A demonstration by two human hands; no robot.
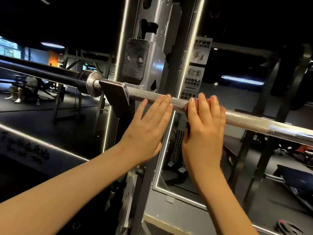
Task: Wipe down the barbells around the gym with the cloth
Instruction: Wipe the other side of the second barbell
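Note:
A steel barbell (245, 118) lies across the rack, its knurled shaft running from the J-hook (116, 95) down to the right. Its dark sleeve (50, 73) and collar (93, 83) stick out to the left of the hook. My left hand (149, 129) has straight fingers, and their tips touch the knurled shaft just right of the hook. My right hand (205, 133) lies beside it with its fingers laid over the top of the shaft. No cloth shows in either hand.
The grey rack upright (152, 56) stands right behind the bar, with lit strips along its edges. A mirror (176, 150) and warning signs (196, 73) are behind my hands. A person sits on a bench at far left (25, 89). Another bench (296, 180) stands at right.

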